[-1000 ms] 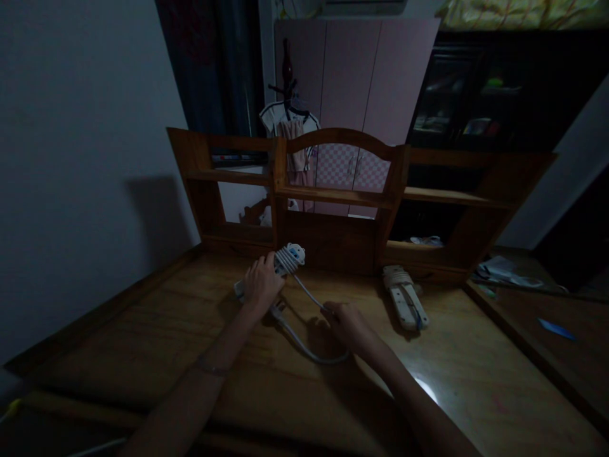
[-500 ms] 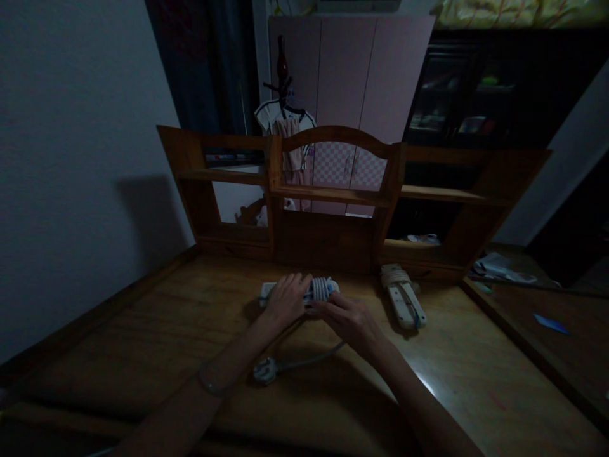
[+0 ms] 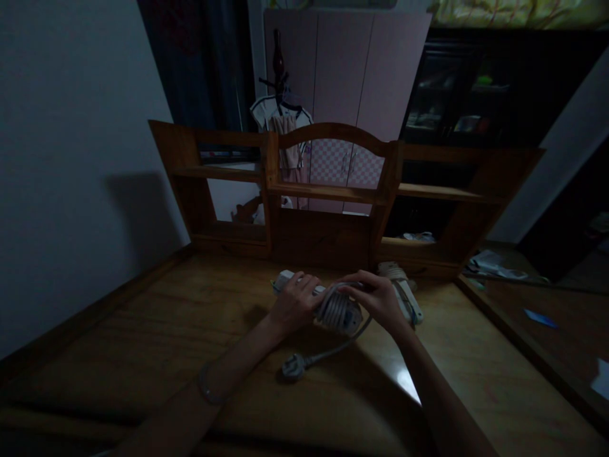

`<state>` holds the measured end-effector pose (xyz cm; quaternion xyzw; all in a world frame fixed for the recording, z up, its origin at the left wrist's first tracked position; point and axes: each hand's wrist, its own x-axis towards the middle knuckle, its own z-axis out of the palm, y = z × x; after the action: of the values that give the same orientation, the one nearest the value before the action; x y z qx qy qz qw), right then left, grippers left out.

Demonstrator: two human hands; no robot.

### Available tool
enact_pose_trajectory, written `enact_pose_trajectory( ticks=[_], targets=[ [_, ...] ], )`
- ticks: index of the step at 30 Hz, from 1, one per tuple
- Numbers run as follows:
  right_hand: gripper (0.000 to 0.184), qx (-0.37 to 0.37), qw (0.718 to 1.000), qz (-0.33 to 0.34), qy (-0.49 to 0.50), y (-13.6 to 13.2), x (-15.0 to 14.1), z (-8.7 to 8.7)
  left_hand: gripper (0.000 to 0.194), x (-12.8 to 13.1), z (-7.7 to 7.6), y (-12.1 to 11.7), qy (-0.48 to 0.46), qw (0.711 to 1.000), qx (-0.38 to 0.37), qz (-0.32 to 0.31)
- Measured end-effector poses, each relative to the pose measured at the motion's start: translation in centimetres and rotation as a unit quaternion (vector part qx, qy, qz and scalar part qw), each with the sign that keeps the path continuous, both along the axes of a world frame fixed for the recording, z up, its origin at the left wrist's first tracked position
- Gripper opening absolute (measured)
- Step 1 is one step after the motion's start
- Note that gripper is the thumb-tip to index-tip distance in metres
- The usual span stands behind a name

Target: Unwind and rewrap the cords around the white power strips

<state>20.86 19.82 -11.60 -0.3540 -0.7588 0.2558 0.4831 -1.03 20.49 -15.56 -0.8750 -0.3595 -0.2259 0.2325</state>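
Desk (image 3: pixel 166 330), right hand (image 3: pixel 379 297) arched, seemingly pinching cord (image 3: pixel 334 311)

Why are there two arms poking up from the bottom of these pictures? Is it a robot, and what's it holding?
No robot here, just a person's bare hands! The camera sits on their head, looking forward and down, so you see roughly what they face.

The left hand holds a white power strip, with its cord wound around it. The right hand pinches part of that cord. At the cord's loose end is a plug.

On the wooden desk lies a second power strip, also wrapped in cord. Wooden shelves stand behind.
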Motion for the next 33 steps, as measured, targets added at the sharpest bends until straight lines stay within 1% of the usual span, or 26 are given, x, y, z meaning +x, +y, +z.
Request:
enact_pose_trajectory(
  ticks=[2,3,5,10,14,18,20,23,28,31,33],
  targets=[
    [0.018,-0.032,0.999,0.003,0.025,0.2,0.1,0.1,0.049,0.0,0.0,-0.2,-0.017,1.000,0.008,0.007],
    [0.019,-0.045,0.998,0.004,0.035,0.2,0.1,0.1,0.050,0.0,0.0,-0.3,-0.023,1.000,0.012,0.008],
    [0.020,-0.068,0.997,0.011,0.047,0.3,0.2,0.1,0.046,0.0,0.1,-0.5,-0.029,0.999,0.022,-0.008],
    [0.021,-0.126,0.990,0.035,0.049,0.3,0.3,0.1,0.039,0.1,0.0,-0.9,-0.018,0.996,0.041,-0.076],
    [0.020,-0.159,0.986,0.037,0.042,0.0,0.3,0.5,0.035,0.0,0.0,-1.0,-0.028,0.993,0.056,-0.099],
    [0.019,-0.185,0.981,0.060,0.022,0.0,0.3,0.7,0.031,-0.2,-0.1,-1.1,-0.024,0.991,0.077,-0.106],
    [0.021,-0.198,0.977,0.074,0.010,0.2,0.4,0.3,0.031,-0.4,-0.2,-1.1,-0.014,0.991,0.084,-0.101],
    [0.025,-0.212,0.973,0.093,0.003,1.0,0.4,-0.9,0.036,-0.6,-0.2,-1.1,-0.011,0.993,0.076,-0.086],
    [0.034,-0.225,0.968,0.105,0.044,2.1,-0.5,-2.8,0.062,-0.7,-0.2,-1.2,-0.029,0.997,0.039,-0.053],
    [0.032,-0.207,0.972,0.103,0.044,1.8,-0.9,-3.2,0.067,-0.6,-0.4,-1.0,-0.052,0.997,0.038,-0.046],
    [0.027,-0.181,0.980,0.076,0.033,1.5,-1.0,-3.4,0.066,-0.6,-0.6,-0.7,-0.078,0.996,0.028,-0.035]
  ],
)
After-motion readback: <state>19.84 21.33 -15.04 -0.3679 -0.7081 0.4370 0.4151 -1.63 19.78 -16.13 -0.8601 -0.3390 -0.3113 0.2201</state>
